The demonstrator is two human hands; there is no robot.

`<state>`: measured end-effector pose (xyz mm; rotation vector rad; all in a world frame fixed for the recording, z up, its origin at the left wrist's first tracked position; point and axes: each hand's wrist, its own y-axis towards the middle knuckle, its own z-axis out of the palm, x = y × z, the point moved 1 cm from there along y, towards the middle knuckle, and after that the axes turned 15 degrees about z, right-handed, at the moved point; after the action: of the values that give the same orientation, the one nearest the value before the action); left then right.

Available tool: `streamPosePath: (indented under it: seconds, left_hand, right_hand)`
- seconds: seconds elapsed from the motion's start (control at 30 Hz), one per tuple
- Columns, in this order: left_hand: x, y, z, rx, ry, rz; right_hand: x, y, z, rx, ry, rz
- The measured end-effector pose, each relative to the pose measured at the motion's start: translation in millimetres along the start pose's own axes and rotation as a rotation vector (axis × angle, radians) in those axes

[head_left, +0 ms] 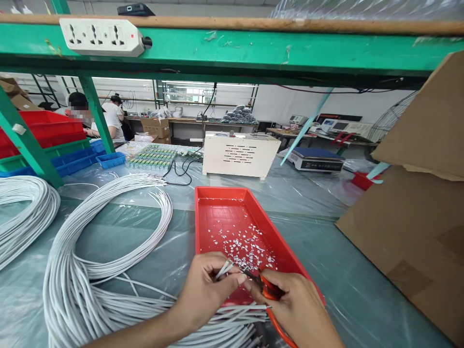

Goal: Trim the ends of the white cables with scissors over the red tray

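My left hand is closed around the ends of a few white cables, thumb and forefinger pinching near the tips. In my right hand is a pair of cutters with orange handles, its dark jaws right at the cable ends by my left fingertips. Both hands are over the near part of a red tray, where small silvery scraps lie scattered. Beneath my wrists runs a bundle of white cables, its cut ends pointing right. It joins a large coil on the left.
A second cable coil lies at far left. Behind the tray stands a beige metal box, with a scale to its right. Cardboard rises at right; a green shelf beam crosses above. Two people sit in the background.
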<state>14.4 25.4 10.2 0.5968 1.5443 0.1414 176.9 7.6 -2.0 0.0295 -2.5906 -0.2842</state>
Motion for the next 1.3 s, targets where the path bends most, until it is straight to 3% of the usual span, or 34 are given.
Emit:
streamPosePath:
  seconds: [0.13, 0.23, 0.4, 0.53, 0.67, 0.8, 0.93, 1.3]
  left_hand:
    - [-5.6, -7.6, -0.9, 0.052, 0.286, 0.168]
    - [-6.5, -9.5, -1.4, 0.065, 0.376, 0.220]
    - [-4.0, -4.1, 0.0, -0.002, 0.308, 0.100]
    - [-4.0, -1.2, 1.4, -0.066, 0.244, 0.010]
    - [-5.5, -4.2, 2.9, -0.031, 0.305, 0.061]
    - [-3.7, -8.7, 3.8, -0.002, 0.387, 0.104]
    - [-1.5, -11.2, 3.7, 0.008, 0.424, 0.195]
    - [-1.9, -13.1, 5.6, 0.019, 0.469, 0.365]
  right_hand:
    - [-1.2, -1.4, 6.9, 0.102, 0.094, 0.054]
    - [-0.8, -3.3, 11.5, 0.098, 0.122, 0.110]
    - [2.7, -3.9, 10.2, 0.158, 0.160, 0.137]
    - [3.6, -1.2, 3.1, 0.151, 0.444, 0.187]
    - [4.1, 2.4, 2.4, 0.168, 0.767, 0.253]
    - [7.7, 2.2, 10.6, 0.225, 0.970, 0.343]
    - [13.6, -0.6, 15.6, 0.198, 1.137, 0.476]
    - [22.4, -6.4, 15.5, 0.145, 1.279, 0.548]
